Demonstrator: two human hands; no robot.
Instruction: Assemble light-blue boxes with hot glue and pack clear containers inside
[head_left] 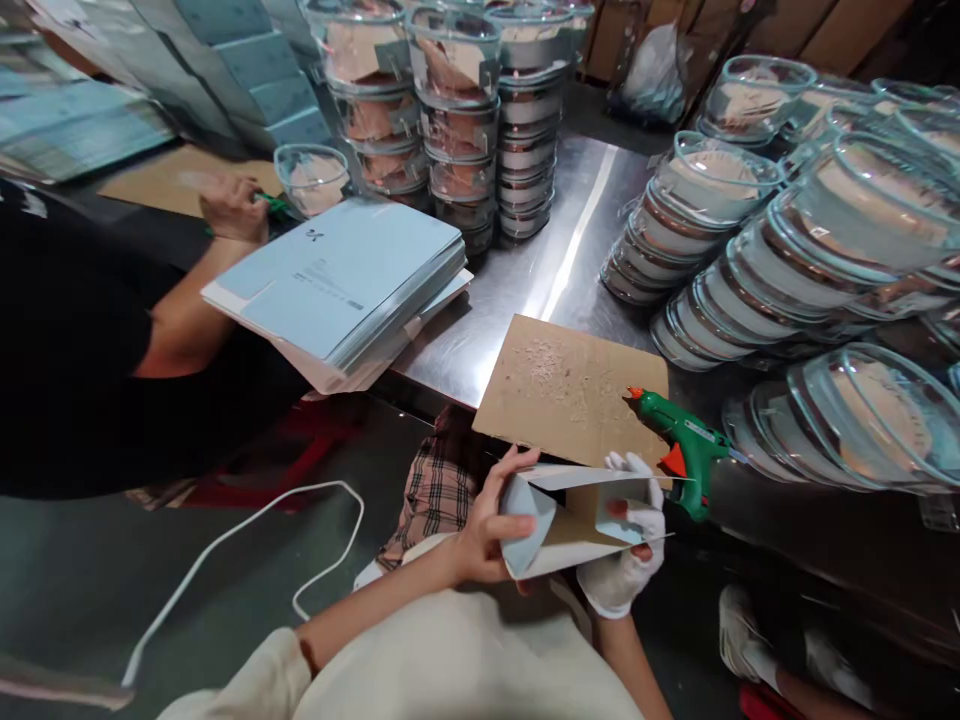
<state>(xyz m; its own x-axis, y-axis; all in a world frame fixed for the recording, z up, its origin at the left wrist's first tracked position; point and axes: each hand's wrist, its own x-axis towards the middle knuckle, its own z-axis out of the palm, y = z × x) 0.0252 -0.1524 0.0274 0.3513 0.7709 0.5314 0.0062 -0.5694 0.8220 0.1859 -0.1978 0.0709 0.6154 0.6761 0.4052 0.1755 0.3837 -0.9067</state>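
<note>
Both hands grip the half-folded carton (pixel 577 520), left hand (pixel 487 530) bare, right hand (pixel 626 560) gloved; best keep flaps squared before reaching the glue gun (pixel 686 450) on the table (pixel 555 260).

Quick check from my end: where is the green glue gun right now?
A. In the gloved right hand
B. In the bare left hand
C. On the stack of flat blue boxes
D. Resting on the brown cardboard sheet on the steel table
D: the green glue gun rests at the near right edge of the brown cardboard sheet, nozzle over it, while the left hand and gloved right hand both hold the folded box.
</note>
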